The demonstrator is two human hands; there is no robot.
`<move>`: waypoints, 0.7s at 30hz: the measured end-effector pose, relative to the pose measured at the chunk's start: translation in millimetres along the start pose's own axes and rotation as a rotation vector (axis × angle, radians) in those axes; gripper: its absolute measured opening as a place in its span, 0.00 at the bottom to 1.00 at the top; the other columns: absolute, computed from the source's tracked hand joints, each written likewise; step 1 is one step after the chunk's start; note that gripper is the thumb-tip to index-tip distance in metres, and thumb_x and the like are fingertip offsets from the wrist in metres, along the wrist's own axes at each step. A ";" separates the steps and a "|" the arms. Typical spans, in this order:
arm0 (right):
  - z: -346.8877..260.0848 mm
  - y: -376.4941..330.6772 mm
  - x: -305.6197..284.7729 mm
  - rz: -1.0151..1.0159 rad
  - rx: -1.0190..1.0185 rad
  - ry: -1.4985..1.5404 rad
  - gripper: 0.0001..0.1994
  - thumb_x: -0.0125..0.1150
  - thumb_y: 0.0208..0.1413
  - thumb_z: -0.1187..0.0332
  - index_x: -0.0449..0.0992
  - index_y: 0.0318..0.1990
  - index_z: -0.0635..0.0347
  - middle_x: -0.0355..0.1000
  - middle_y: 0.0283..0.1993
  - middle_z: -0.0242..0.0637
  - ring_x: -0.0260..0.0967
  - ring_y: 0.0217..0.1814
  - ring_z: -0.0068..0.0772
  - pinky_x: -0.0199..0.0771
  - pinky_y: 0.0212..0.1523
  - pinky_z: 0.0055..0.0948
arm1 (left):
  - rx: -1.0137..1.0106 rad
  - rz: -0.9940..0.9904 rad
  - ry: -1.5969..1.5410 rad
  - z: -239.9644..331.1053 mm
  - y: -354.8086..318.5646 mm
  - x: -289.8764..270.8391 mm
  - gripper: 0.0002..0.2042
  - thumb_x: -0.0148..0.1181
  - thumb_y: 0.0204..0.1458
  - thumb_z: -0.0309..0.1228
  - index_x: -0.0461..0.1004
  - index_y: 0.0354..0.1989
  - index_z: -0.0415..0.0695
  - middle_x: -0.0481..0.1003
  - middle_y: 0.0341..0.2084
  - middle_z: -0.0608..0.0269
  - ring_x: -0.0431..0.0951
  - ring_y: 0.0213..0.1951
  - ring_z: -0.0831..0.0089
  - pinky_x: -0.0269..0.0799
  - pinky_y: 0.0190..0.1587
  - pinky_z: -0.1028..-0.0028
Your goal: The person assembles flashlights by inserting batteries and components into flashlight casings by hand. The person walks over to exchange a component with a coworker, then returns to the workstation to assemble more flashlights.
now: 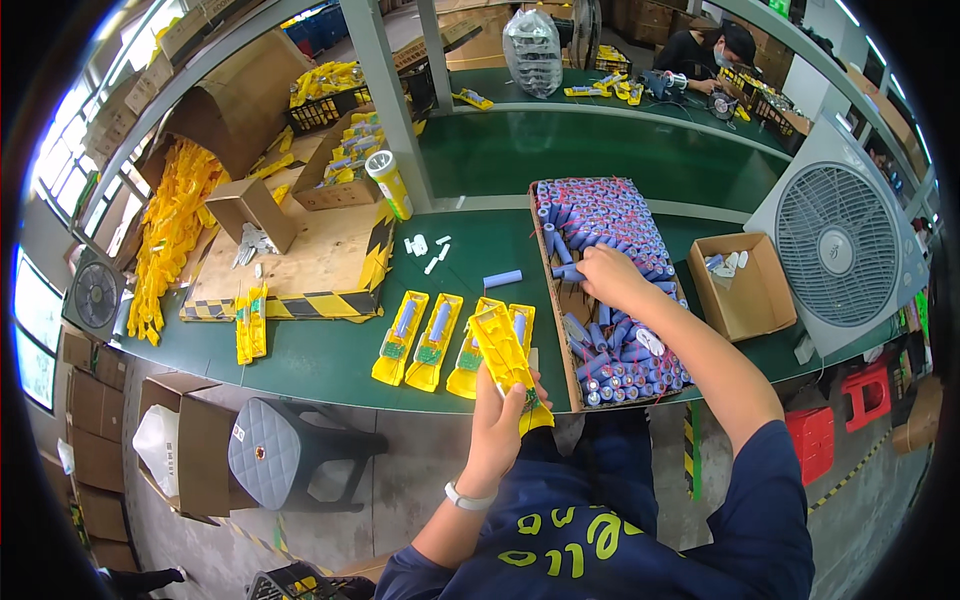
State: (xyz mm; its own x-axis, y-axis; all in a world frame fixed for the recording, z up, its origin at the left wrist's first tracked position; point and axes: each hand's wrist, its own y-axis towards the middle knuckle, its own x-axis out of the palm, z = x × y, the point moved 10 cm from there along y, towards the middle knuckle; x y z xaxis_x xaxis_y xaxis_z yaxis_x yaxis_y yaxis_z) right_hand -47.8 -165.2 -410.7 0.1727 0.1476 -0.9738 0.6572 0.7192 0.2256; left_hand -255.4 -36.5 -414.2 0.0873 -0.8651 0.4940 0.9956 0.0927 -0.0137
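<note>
My left hand (497,415) is closed around a yellow plastic shell (497,340), held tilted above the table's front edge. On the table beside it lie several more yellow shells (392,372), with a green circuit board (430,354) and a blue cylindrical battery cell (441,320) in them. My right hand (608,277) reaches into a cardboard box (540,215) full of blue cells with reddish wires. Its fingers pinch one battery cell (568,273) near the box's left side. A loose cell (503,279) lies between the shells and the box.
Small white parts (428,250) and a yellow-white cylinder (388,185) are at the back. Right of the cells stand an open carton (745,290) and a large grey fan (838,240). A wooden board (300,270) with striped edges is left. Across the bench a person (705,60) works.
</note>
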 end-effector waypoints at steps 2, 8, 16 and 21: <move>-9.4 -7.2 -35.1 0.078 0.023 0.143 0.10 0.65 0.45 0.73 0.78 0.37 0.65 0.74 0.34 0.41 0.73 0.40 0.42 0.75 0.42 0.35 | 0.026 0.008 0.006 2.8 1.6 -2.8 0.20 0.42 0.62 0.24 0.52 0.63 0.42 0.68 0.44 0.58 0.74 0.41 0.71 0.76 0.44 0.67; -57.9 -72.2 -113.0 0.120 0.365 1.211 0.19 0.64 0.52 0.73 0.72 0.53 0.66 0.77 0.39 0.39 0.75 0.38 0.23 0.76 0.36 0.23 | 0.056 -0.023 0.172 3.4 10.1 15.1 0.24 0.41 0.62 0.20 0.47 0.67 0.40 0.67 0.47 0.57 0.72 0.43 0.73 0.72 0.48 0.69; -98.7 -110.8 -115.3 0.318 0.387 1.239 0.19 0.66 0.50 0.79 0.73 0.51 0.72 0.75 0.41 0.40 0.76 0.41 0.25 0.76 0.43 0.23 | 0.240 -0.108 0.456 6.2 0.9 66.4 0.27 0.42 0.61 0.17 0.44 0.68 0.38 0.64 0.53 0.54 0.69 0.51 0.70 0.69 0.51 0.73; -96.0 -119.1 -116.0 0.338 0.398 1.130 0.21 0.67 0.49 0.78 0.73 0.52 0.67 0.72 0.42 0.39 0.75 0.41 0.26 0.76 0.43 0.23 | 0.171 -0.153 0.476 -5.3 -4.2 67.4 0.27 0.42 0.60 0.16 0.44 0.68 0.38 0.64 0.52 0.55 0.70 0.48 0.71 0.71 0.47 0.74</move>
State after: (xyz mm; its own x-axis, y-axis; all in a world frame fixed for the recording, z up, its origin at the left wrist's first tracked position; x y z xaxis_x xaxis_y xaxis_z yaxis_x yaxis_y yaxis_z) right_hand -216.6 -202.8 -327.3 -0.2216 0.9282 -0.2989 0.9135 0.3048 0.2693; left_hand -253.5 -97.8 -385.4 -0.0135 -0.9995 0.0294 0.9818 -0.0077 0.1896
